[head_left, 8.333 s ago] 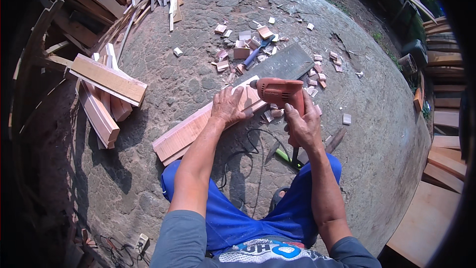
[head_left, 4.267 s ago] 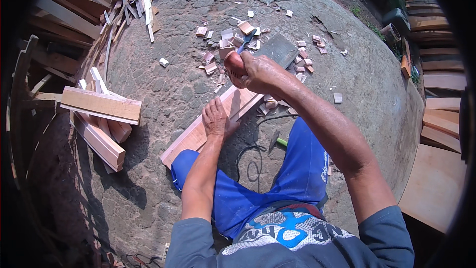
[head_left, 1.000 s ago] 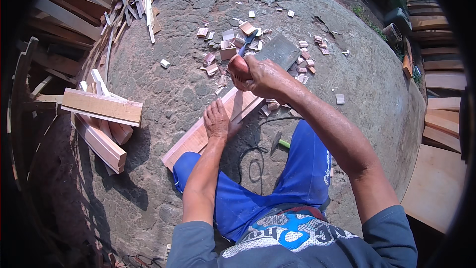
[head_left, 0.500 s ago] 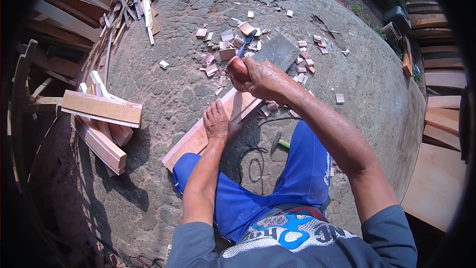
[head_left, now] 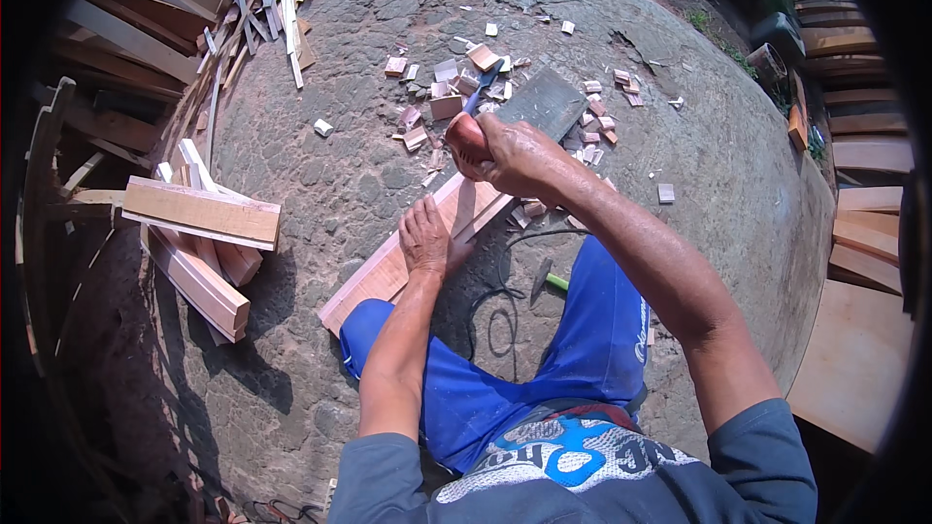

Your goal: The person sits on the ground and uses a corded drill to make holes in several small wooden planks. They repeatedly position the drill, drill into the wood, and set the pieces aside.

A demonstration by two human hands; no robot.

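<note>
Right hand [head_left: 517, 155] grips the drill [head_left: 468, 143] over the far end of the board [head_left: 374, 278]; left hand [head_left: 424, 236] rests across it, unclenched; drilling looks underway, depth hidden.

Drill [head_left: 469, 144] over the far end of the wooden board [head_left: 379, 267], slab [head_left: 555, 100] beyond, offcuts [head_left: 447, 107] left and right of the slab, hammer [head_left: 541, 281] and cable [head_left: 500, 288] on the ground [head_left: 320, 184] right of the board, stacked beams [head_left: 202, 210] well to its left, planks [head_left: 866, 157] at far right
</note>
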